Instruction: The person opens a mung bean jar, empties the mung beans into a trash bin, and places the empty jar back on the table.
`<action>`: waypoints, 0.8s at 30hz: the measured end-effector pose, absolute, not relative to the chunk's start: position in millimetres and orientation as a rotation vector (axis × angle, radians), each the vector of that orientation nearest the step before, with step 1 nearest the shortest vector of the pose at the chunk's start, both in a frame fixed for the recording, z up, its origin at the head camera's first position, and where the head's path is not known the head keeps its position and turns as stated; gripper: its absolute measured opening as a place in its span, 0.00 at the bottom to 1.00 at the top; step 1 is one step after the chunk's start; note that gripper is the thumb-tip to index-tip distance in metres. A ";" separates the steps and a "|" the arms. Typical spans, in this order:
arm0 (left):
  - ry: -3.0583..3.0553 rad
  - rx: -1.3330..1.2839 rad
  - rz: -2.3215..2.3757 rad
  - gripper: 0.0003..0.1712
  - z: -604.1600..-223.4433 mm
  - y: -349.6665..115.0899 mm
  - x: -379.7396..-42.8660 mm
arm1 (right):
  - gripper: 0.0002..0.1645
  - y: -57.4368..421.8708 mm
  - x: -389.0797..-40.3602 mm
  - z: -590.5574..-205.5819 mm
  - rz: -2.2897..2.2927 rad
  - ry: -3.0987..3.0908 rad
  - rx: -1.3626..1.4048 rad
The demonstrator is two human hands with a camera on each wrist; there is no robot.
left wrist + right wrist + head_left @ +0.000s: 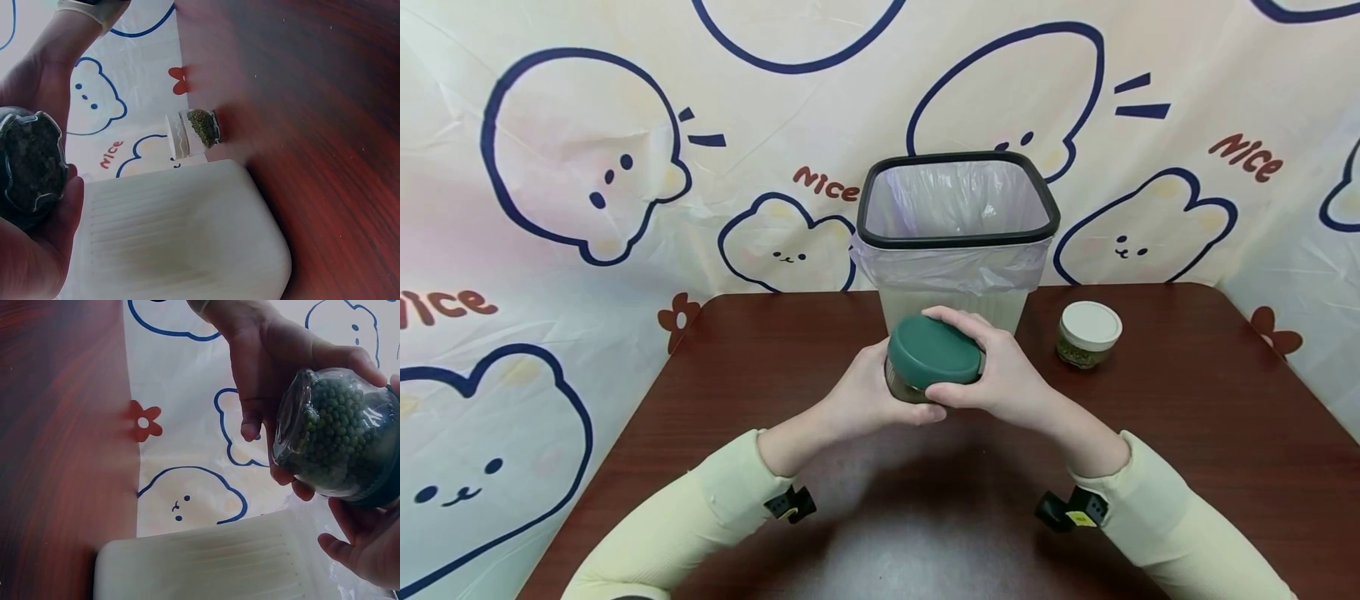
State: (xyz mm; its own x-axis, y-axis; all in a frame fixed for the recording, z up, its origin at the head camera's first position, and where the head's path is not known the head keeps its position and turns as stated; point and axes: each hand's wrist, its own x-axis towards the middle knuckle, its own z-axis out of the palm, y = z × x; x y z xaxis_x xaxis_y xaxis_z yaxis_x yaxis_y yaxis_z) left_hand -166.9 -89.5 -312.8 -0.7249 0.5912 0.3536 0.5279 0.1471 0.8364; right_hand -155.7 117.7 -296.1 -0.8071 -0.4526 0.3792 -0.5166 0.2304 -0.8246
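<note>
Both hands hold a clear jar (pixel 337 428) with a dark green lid (pixel 935 350), raised over the table in front of the bin. Small round green beans fill it, seen through the clear wall in the right wrist view. My left hand (pixel 867 390) grips the jar's body from the left, thumb across the front. From the right, my right hand (pixel 1011 375) grips the lid's edge between thumb and fingers. The left wrist view shows the jar's underside (pixel 36 162) between the hands. The lid sits on the jar.
A bin (pixel 955 304) with a black rim (pixel 958 242) and a clear liner stands at the table's back edge. Right of it stands a small jar (pixel 1088 335) with a white lid and green grains. Behind the dark wooden table (pixel 1210 417) hangs a printed cloth (pixel 790 108).
</note>
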 end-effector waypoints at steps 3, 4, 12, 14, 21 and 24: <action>2.325 1.144 1.664 0.38 -313.2 -89.4 -166.9 | 0.44 118.1 -156.4 -297.8 1.675 -2.409 0.974; 2.323 1.145 1.665 0.38 -313.4 -89.4 -166.8 | 0.44 118.3 -156.7 -298.3 1.681 -2.408 0.980; 2.347 1.132 1.655 0.38 -313.7 -89.8 -167.5 | 0.45 119.9 -157.9 -299.6 1.712 -2.408 1.015; 2.350 1.132 1.653 0.39 -313.6 -90.2 -168.0 | 0.46 120.4 -157.9 -299.0 1.731 -2.399 1.040; 2.438 1.127 1.617 0.42 -311.7 -90.4 -169.0 | 0.53 119.5 -154.8 -296.2 1.726 -2.352 1.010; 2.505 1.104 1.603 0.42 -311.7 -88.2 -168.4 | 0.54 117.4 -150.3 -294.4 1.673 -2.356 0.914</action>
